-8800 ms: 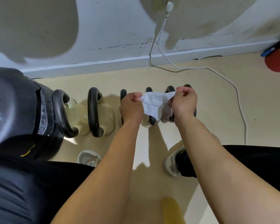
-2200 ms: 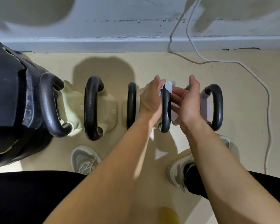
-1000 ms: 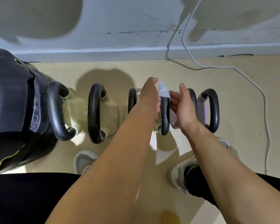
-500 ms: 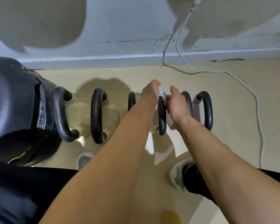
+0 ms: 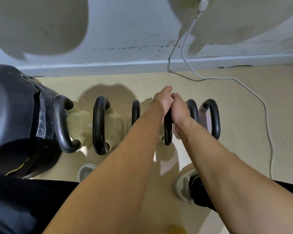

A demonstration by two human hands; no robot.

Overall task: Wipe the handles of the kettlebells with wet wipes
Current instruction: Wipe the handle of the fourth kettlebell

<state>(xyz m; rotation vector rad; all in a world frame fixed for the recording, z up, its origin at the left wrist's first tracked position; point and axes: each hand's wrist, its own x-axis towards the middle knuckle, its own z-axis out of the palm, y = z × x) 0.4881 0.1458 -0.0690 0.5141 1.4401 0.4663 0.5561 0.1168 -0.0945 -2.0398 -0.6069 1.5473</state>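
At nine o'clock, two pale kettlebells stand untouched. At centre, our left hand and right hand close together around the fourth kettlebell's black handle; we cannot see the wipe.

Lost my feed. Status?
Left hand and right hand clasped on fourth kettlebell handle. Wipe hidden. White cable clear.

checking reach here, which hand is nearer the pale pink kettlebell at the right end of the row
Right. The right hand grips a handle just left of the pink kettlebell; the left hand sits farther left, pressed against it.
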